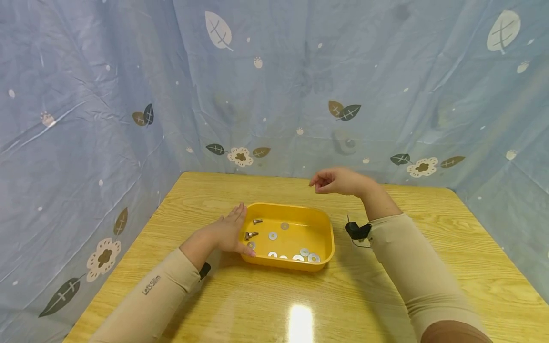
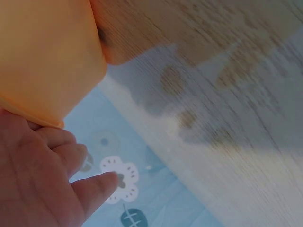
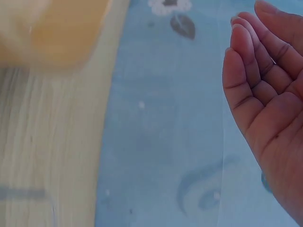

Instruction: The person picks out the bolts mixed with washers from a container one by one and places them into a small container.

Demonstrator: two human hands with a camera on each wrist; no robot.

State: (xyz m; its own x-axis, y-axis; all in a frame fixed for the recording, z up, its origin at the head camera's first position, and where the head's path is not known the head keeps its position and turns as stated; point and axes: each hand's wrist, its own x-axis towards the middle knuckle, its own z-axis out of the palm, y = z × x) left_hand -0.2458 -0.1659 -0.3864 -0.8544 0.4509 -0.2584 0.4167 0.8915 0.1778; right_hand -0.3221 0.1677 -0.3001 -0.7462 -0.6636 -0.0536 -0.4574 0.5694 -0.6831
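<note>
A yellow plastic tray (image 1: 291,264) sits on the table. Two metal bolts, a smaller bolt (image 1: 257,221) and a larger bolt (image 1: 251,235), lie at its left side. Several flat washers (image 1: 272,236) are scattered over its floor, mostly along the front. My left hand (image 1: 229,233) rests against the tray's left rim, thumb at the front corner; the left wrist view shows its fingers (image 2: 71,156) beside the rim. Beyond the tray's back right, my right hand (image 1: 340,181) hovers above the table. Its fingers (image 3: 244,71) are loosely bent, and I see nothing held in them.
The wooden table (image 1: 266,305) carries a bright light reflection at the front. A blue patterned curtain (image 1: 291,95) hangs behind it and along both sides. A black wrist camera (image 1: 358,231) is strapped at the right wrist, right of the tray.
</note>
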